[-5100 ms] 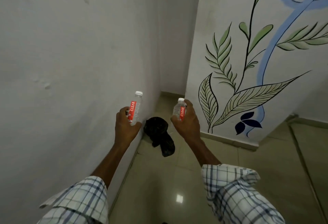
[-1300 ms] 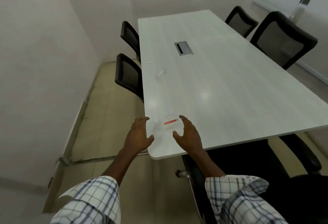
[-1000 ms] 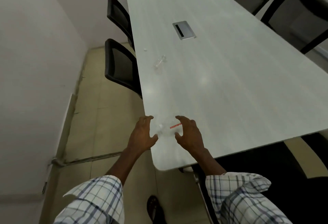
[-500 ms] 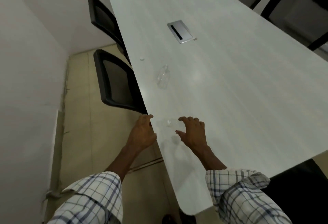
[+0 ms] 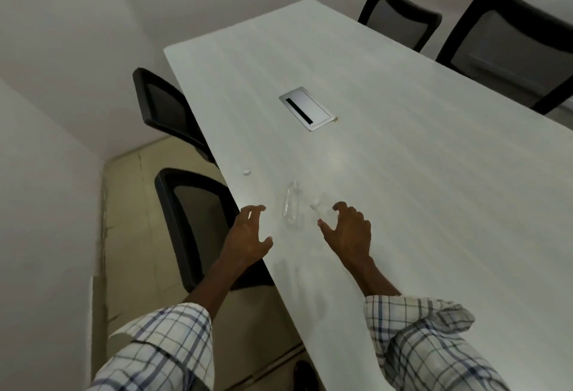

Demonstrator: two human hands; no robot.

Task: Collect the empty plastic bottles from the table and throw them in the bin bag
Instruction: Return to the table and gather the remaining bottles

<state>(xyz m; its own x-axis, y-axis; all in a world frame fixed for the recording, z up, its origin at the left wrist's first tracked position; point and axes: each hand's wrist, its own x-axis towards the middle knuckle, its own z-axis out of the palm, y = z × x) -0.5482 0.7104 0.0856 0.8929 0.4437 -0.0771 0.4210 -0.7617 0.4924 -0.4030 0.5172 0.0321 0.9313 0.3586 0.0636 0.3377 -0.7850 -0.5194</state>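
Right hand (image 5: 348,232) curls round a small clear bottle (image 5: 322,210), mostly hidden. Left hand (image 5: 248,234) spread wide, empty; another see-through bottle (image 5: 291,206) lies between them.

Two clear plastic bottles near the tabletop's (image 5: 403,173) left edge. One bottle (image 5: 291,206) without label or cap, lying flat on its side, neck pointing toward the far end. Second bottle (image 5: 323,211) just to its right, white-capped with a sliver of red label, tilted and partly hidden.
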